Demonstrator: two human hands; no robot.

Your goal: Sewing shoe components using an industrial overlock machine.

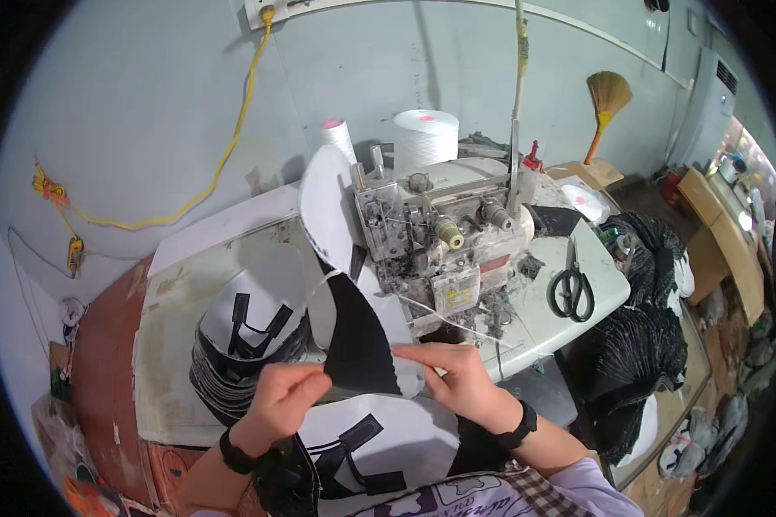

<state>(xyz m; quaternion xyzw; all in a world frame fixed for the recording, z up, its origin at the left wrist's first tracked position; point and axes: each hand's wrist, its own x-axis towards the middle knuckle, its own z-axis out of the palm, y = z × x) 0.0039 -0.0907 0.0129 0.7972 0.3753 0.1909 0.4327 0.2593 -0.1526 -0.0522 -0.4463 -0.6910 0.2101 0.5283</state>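
A black fabric piece with a pale edge hangs stretched between my two hands, just in front of an overlock sewing machine. My left hand is closed, pinching its lower left edge. With thumb and forefinger, my right hand grips its right edge. Up from this fabric, a curved white panel stands against the machine's left side. White thread trails from the machine toward the right. Below my hands, a white panel with black straps lies across my lap.
Left of the machine sits a stack of black-and-white panels. Black-handled scissors lie on the table's right end. A large thread cone and a smaller cone stand behind. Gathered black fabric is piled at the right.
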